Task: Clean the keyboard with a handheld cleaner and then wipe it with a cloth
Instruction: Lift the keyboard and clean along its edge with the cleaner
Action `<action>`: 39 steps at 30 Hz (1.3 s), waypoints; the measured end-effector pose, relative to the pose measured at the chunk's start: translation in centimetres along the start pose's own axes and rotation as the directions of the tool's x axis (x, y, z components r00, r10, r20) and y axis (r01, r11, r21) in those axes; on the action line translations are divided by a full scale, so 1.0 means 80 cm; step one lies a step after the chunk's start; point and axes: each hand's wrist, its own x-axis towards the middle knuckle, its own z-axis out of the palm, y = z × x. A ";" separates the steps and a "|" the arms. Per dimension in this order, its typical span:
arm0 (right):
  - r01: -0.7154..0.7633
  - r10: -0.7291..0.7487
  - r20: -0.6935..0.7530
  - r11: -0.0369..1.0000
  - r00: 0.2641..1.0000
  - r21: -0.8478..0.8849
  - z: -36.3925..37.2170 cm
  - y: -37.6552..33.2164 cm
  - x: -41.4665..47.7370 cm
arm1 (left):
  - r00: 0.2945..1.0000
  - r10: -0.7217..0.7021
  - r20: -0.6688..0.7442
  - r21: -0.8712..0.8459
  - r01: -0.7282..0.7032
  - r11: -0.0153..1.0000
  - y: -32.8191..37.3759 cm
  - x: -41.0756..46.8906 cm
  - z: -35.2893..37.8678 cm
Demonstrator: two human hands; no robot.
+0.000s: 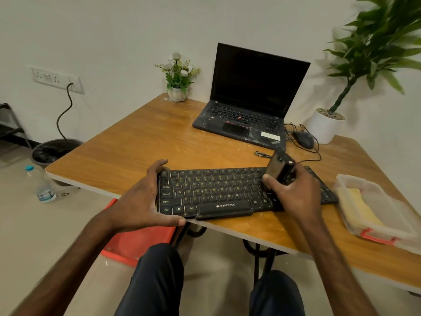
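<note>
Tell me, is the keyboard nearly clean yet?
Not yet, and nothing looks finished. The right hand holds the cleaner at the right part of the keyboard, and the left hand grips its left end, so the first part is under way. The yellow cloth lies in the plastic box, so the wiping is left.

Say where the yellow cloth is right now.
In the head view, the yellow cloth lies inside the clear plastic box on the right side of the table, just beyond the right end of the keyboard.
</note>
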 end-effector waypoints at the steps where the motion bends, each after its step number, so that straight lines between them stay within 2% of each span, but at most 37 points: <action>1: 0.031 -0.033 0.037 0.999 0.999 0.043 0.006 -0.008 -0.012 | 1.000 0.000 0.002 -0.002 0.000 1.000 0.000 0.000 0.000; 4: 0.167 -0.182 0.132 0.979 0.974 0.116 0.022 -0.033 -0.050 | 1.000 -0.003 0.005 -0.012 0.003 1.000 -0.002 0.000 0.000; 7: 0.229 -0.238 0.127 0.970 0.963 0.078 0.032 -0.039 -0.039 | 1.000 -0.010 0.029 -0.033 0.011 0.999 -0.004 0.000 -0.001; 10: 0.123 -0.127 0.064 0.991 0.990 0.058 0.031 -0.032 -0.003 | 0.999 -0.020 0.049 -0.058 0.022 0.998 -0.006 0.001 -0.003; 12: 0.053 -0.059 0.052 0.992 0.997 0.118 0.028 -0.033 0.007 | 0.999 -0.023 0.043 -0.069 0.026 0.997 -0.007 0.004 -0.007; 16: 0.017 -0.062 0.131 0.946 0.989 0.322 0.028 -0.043 -0.019 | 0.999 -0.043 0.026 -0.135 0.046 0.990 -0.011 0.014 -0.017; 19: 0.011 -0.060 0.108 0.912 0.992 0.410 0.029 -0.038 -0.034 | 0.997 -0.060 0.051 -0.155 0.067 0.986 -0.003 0.014 -0.010; 21: -0.025 -0.016 0.083 0.881 0.996 0.473 0.031 -0.032 -0.039 | 0.998 -0.037 -0.046 -0.064 0.034 0.997 0.007 0.010 0.003; 23: -0.097 0.054 0.093 0.814 0.994 0.572 0.032 -0.026 -0.043 | 0.979 0.051 -0.199 0.061 -0.040 0.997 0.022 0.008 0.021; 26: -0.204 0.135 0.153 0.651 0.979 0.731 0.024 -0.027 -0.045 | 0.930 0.118 -0.348 0.037 -0.112 0.993 0.058 0.006 0.051; 29: -0.315 0.202 0.251 0.408 0.947 0.857 0.010 -0.032 -0.051 | 0.897 0.080 -0.436 -0.092 -0.133 0.987 0.094 0.003 0.077; 31: -0.364 0.218 0.316 0.235 0.923 0.901 -0.001 -0.031 -0.057 | 0.895 0.052 -0.443 -0.162 -0.137 0.977 0.115 0.003 0.094; 34: -0.392 0.179 0.424 -0.187 0.888 0.901 -0.020 -0.023 -0.069 | 0.934 0.074 -0.350 -0.219 -0.159 0.963 0.142 0.005 0.121; 36: -0.369 0.133 0.452 -0.400 0.882 0.839 -0.032 -0.014 -0.077 | 0.946 0.085 -0.314 -0.254 -0.170 0.952 0.158 0.012 0.138; 37: -0.363 0.111 0.455 -0.452 0.883 0.815 -0.036 -0.012 -0.081 | 0.949 0.087 -0.304 -0.270 -0.173 0.947 0.166 0.017 0.144; 39: -0.361 0.103 0.462 -0.486 0.881 0.796 -0.043 -0.011 -0.088 | 0.955 0.091 -0.284 -0.309 -0.181 0.934 0.181 0.028 0.152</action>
